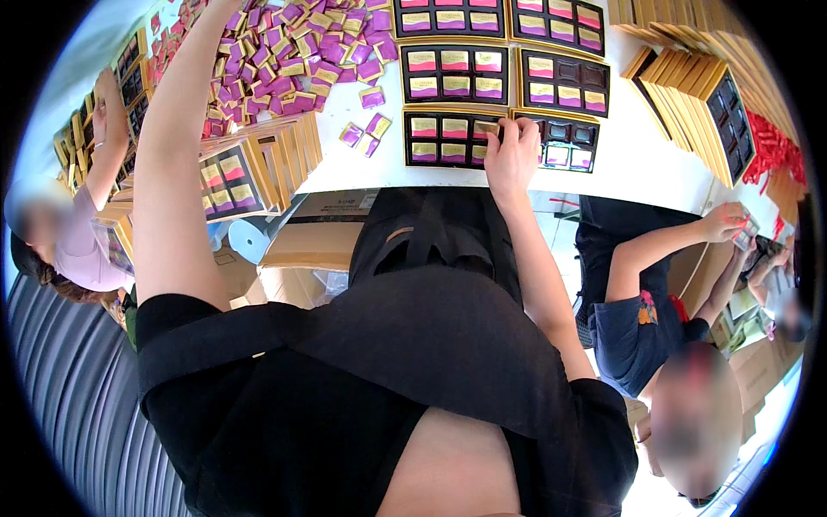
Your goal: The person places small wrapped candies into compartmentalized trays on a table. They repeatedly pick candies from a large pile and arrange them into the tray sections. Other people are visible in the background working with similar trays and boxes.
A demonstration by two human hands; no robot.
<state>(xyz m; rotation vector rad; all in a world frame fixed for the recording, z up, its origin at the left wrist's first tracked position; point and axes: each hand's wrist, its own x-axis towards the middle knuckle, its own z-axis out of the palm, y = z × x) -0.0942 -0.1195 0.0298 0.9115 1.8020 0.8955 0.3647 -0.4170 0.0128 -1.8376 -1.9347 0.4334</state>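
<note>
My right hand (pixel 514 158) reaches over the nearest row of trays, its fingers bent down and closed where two trays meet. What lies under the fingertips is hidden. The right-hand tray (pixel 559 131) has bare dark upper pockets and small wrapped chocolates (pixel 557 157) in its lower ones. Beside it, the left-hand tray (pixel 410 140) holds pink-and-gold pieces above purple-and-gold ones. My left forearm stretches up to the top edge, with the hand beyond the picture. Near that arm spreads a heap of purple-and-gold wrapped chocolates (pixel 293 65).
More gold-edged trays (pixel 455 43) stand in rows behind. A few loose chocolates (pixel 372 97) lie on the white table (pixel 357 170). Tray stacks (pixel 297 146) flank me at left, others (pixel 689 95) at right. Co-workers (pixel 82 233) work on both sides; cardboard boxes (pixel 314 237) sit below.
</note>
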